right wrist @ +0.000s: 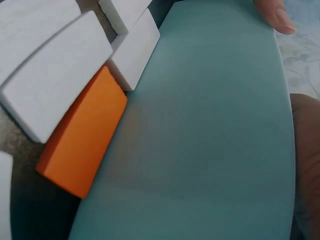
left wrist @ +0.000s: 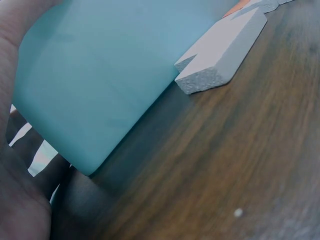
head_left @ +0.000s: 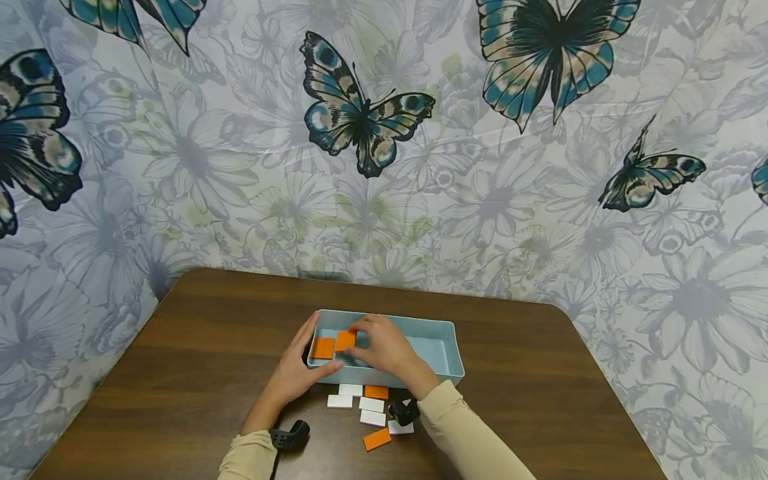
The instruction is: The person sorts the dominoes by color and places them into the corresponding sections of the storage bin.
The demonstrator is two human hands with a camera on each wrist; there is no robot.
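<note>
A light blue rectangular bin (head_left: 433, 350) stands on the table in the head view. My left hand (head_left: 291, 373) grips its left end, fingers along the outer end wall and thumb at the front rim. Inside the bin, my right hand (head_left: 384, 347) pinches an orange block (head_left: 345, 341) between thumb and fingers. Just left of that lies more orange, a block (head_left: 323, 348) against the bin's left end. From the right wrist, the bin's front wall (right wrist: 210, 125) hides the held block, and only a thumb (right wrist: 280, 17) shows over the rim.
In front of the bin lie several white blocks (head_left: 373, 418) and two orange ones, one orange block (head_left: 376, 393) close to the front wall and another (head_left: 377, 439) nearer me. Black wrist devices (head_left: 291, 436) sit on both wrists. Behind the wooden table (head_left: 198, 347) hangs a butterfly-print cloth (head_left: 372, 227).
</note>
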